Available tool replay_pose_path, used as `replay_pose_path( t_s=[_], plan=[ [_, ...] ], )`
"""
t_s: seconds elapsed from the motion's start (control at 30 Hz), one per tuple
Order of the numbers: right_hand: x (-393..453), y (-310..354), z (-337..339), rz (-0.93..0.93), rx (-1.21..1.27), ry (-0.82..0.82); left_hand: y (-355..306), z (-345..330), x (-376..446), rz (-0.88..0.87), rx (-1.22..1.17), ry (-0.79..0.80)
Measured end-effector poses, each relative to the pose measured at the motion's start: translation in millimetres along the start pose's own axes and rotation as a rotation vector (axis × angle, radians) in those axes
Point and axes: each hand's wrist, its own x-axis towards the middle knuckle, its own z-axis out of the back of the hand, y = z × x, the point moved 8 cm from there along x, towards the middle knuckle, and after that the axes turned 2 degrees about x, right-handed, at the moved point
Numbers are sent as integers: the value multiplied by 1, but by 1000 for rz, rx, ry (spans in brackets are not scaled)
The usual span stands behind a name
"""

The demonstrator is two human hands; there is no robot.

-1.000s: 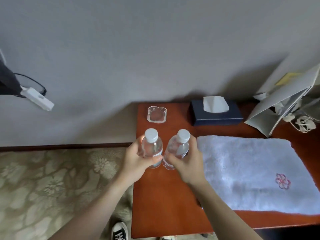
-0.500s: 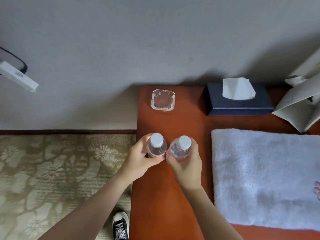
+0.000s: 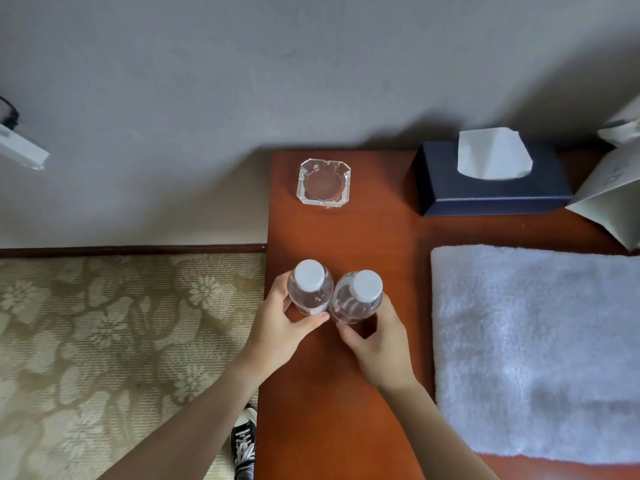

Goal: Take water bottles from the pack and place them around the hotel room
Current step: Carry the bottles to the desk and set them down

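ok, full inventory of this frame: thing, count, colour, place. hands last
water bottles: 2, clear with white caps, upright side by side near the table's left edge
table: 1, reddish-brown wood, against the wall
ashtray: 1, clear glass, back left of the table
tissue box: 1, dark blue with a white tissue sticking out, back of the table
towel: 1, white, flat on the table's right side
paper bag: 1, pale, far right, cut off by the frame
carpet: beige floral, floor on the left
shoe: 1, black and white, floor by the table
left hand: on the left bottle
right hand: on the right bottle
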Motion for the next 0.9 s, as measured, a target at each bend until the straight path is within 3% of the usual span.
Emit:
replay_pose_path(
  t_s=[0.37, 0.6, 0.77, 0.9],
  plan=[
    [62, 5, -2, 43, -95, -308, -17, -5, 61, -101, -5, 30],
    [83, -3, -8, 115, -195, -119, -21, -3, 86, -217, 124, 20],
    [107, -1, 0, 73, -183, -160, -17, -4, 86, -222, 165, -17],
    [117, -2, 3, 13, -184, -192, -16, -6, 87, -247, 327, -67]
  ],
)
